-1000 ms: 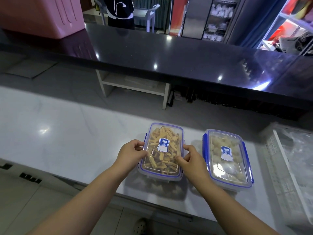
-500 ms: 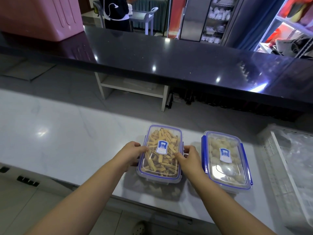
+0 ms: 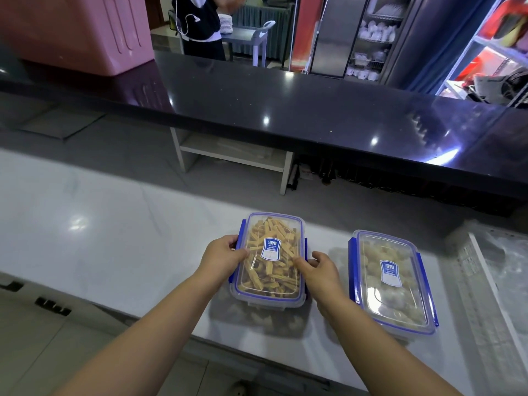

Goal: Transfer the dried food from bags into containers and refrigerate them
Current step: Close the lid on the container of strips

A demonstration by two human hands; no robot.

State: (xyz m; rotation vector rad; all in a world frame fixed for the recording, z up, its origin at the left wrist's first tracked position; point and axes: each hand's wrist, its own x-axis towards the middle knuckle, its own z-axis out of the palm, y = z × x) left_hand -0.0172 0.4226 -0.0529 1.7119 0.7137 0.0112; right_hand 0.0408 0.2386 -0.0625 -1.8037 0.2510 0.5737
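Note:
A clear lidded container with blue clips (image 3: 270, 241), filled with yellow dried strips, sits a little above the white counter (image 3: 114, 241); a shadow lies under it. My left hand (image 3: 221, 258) grips its left side, thumb on the lid. My right hand (image 3: 321, 271) grips its right side, thumb on the lid. A second clear container (image 3: 391, 281) with pale round dried food, lid on, rests on the counter to the right.
A white tray with clear plastic bags (image 3: 497, 281) lies at the far right. Behind the counter runs a black bar top (image 3: 285, 101) with a pink box (image 3: 77, 32) on it. A person (image 3: 200, 24) stands beyond it.
Both hands keep hold of the strip container, which has risen slightly off the counter. The view has tilted up a little.

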